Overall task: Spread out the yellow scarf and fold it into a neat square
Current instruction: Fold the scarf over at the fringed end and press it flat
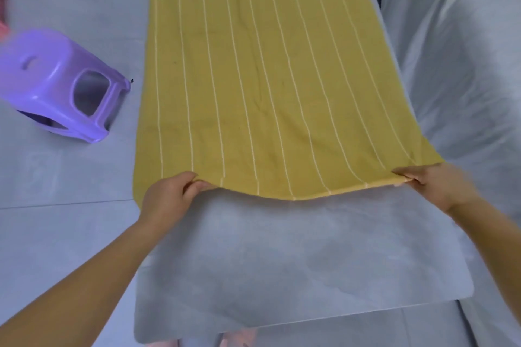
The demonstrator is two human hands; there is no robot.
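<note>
Two pinches hold the near edge of the yellow scarf [253, 79]: the left hand [169, 197] has thumb and fingers closed on the cloth at its near left corner, and the right hand [431, 186] grips the near right corner the same way, its fingertips [406, 175] curled over the hem. Between the two grips the edge sags slightly toward the person. Beyond that edge the scarf lies flat along the white-covered table [282, 262], stripes running away from the person, with only faint creases; its far end looks bunched or fringed, though it is cut off by the frame. A purple stool [62, 84] stands well left of the scarf. Spreading seems nearly done; I judge that folding has not yet begun, so every fold toward a square remains.
</note>
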